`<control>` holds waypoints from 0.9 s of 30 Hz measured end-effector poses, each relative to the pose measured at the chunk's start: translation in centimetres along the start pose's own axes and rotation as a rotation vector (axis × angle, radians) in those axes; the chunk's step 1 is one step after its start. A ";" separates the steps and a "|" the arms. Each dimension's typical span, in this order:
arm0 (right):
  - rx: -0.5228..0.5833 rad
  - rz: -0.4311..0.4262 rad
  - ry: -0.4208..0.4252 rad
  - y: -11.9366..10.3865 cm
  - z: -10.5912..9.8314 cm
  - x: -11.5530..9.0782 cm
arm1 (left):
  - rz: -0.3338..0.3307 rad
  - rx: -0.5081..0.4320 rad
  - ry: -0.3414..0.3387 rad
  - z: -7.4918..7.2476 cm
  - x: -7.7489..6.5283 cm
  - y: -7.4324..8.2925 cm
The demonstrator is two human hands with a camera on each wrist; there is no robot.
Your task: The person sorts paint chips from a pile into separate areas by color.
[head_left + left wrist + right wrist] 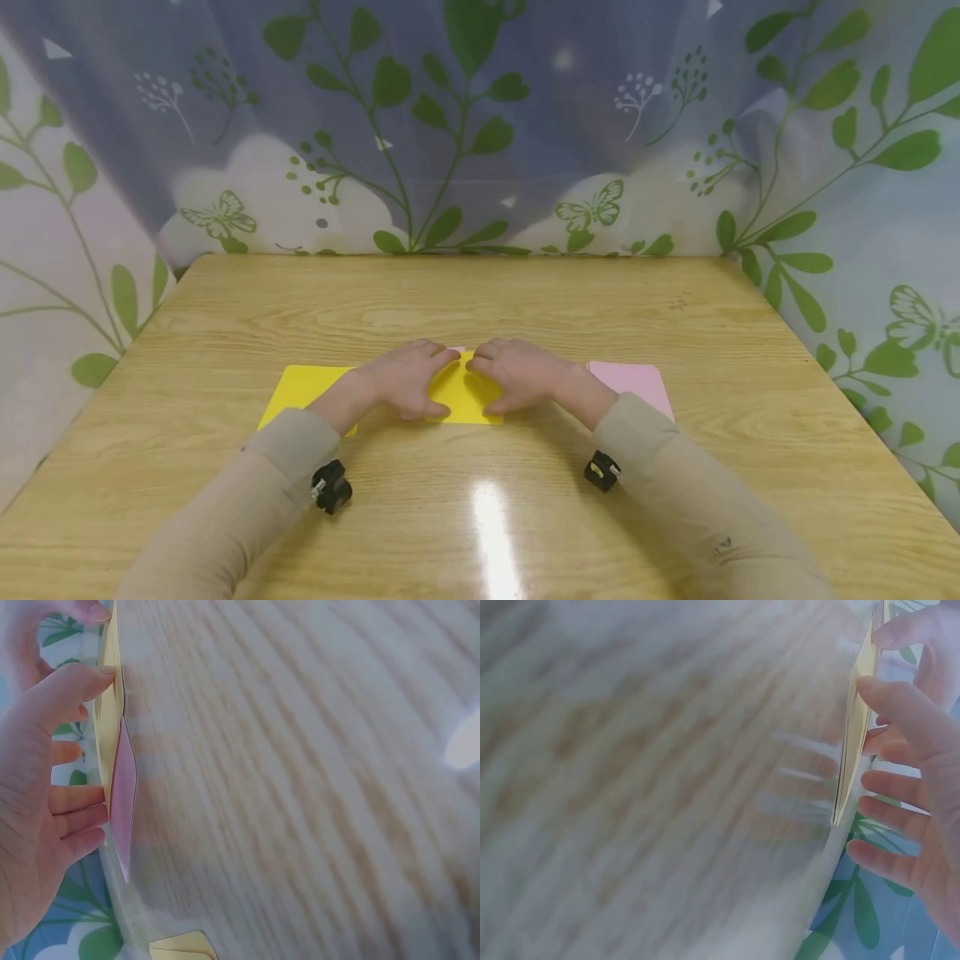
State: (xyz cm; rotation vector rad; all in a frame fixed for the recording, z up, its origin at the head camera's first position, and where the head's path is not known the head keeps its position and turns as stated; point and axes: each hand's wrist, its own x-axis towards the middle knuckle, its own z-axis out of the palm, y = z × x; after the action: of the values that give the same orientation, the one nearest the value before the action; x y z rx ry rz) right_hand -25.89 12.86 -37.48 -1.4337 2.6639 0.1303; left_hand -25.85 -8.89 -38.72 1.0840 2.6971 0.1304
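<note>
At the middle of the table lies a yellow card [467, 398], overlapping a pink card [124, 791] whose edge shows past it in the left wrist view. My left hand [405, 377] rests its thumb and fingertips on the left part of these cards. From the other side, my right hand [523, 375] touches the yellow card with its thumb, fingers spread loosely over the top. Both hands come close together above it, with relaxed fingers. A gap between the hands leaves the card's centre visible.
Yellow cards [303, 387] lie on the left, partly behind my left wrist. Pink cards [637, 385] lie on the right, partly covered by my right forearm. A leaf-patterned curtain [465, 167] borders the far edge of the wooden table [480, 292] and its sides.
</note>
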 end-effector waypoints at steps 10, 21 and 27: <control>-0.085 -0.081 0.092 0.2 -0.1 -0.3 | 0.017 -0.008 0.033 -0.1 -0.1 0.0; 0.027 0.072 0.012 1.2 0.5 -0.4 | 0.013 -0.009 0.047 0.1 -0.1 0.1; 0.101 0.143 -0.046 1.7 0.5 -0.1 | 0.005 0.005 0.067 0.6 -0.1 -0.1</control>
State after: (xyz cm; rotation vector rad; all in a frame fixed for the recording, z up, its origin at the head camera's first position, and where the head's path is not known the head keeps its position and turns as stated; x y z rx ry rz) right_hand -27.20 13.92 -37.91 -1.1965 2.6918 0.0400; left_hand -25.68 -9.07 -39.27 1.1065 2.7555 0.1644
